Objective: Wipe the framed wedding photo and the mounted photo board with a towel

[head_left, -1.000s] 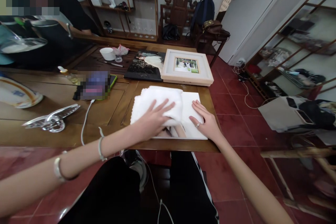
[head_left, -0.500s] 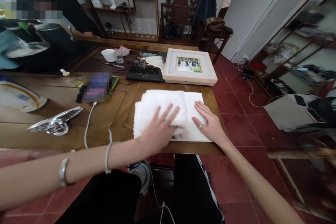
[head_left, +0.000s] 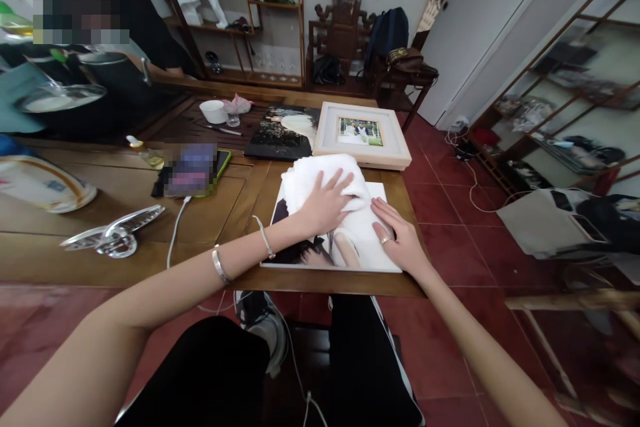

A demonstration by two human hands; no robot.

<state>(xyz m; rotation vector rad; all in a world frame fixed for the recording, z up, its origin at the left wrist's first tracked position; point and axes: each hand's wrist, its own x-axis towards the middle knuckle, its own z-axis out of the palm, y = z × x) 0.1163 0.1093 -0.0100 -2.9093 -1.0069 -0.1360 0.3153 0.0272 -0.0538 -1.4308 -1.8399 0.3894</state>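
Note:
A white towel (head_left: 305, 180), folded into a thick pad, lies on a photo panel (head_left: 345, 253) with a white edge near the table's front. My left hand (head_left: 327, 207) rests flat on the towel with its fingers spread. The towel covers the upper part of the picture, while dark and pale areas show along the lower part. At the panel's right side, my right hand (head_left: 400, 237) lies with fingers stretched out, touching its surface and edge. A ring is on that hand.
Behind the panel are a framed photo (head_left: 360, 133) and a dark photo print (head_left: 280, 133). To the left lie a phone (head_left: 193, 170) with a white cable, a dropper bottle (head_left: 145, 152) and a silver winged object (head_left: 117, 230). A person (head_left: 145, 20) is across the table (head_left: 215, 253).
My left hand has moved the towel away from me and slightly right, uncovering the picture's lower left. My right hand stays at the panel's right side. The view has shifted slightly.

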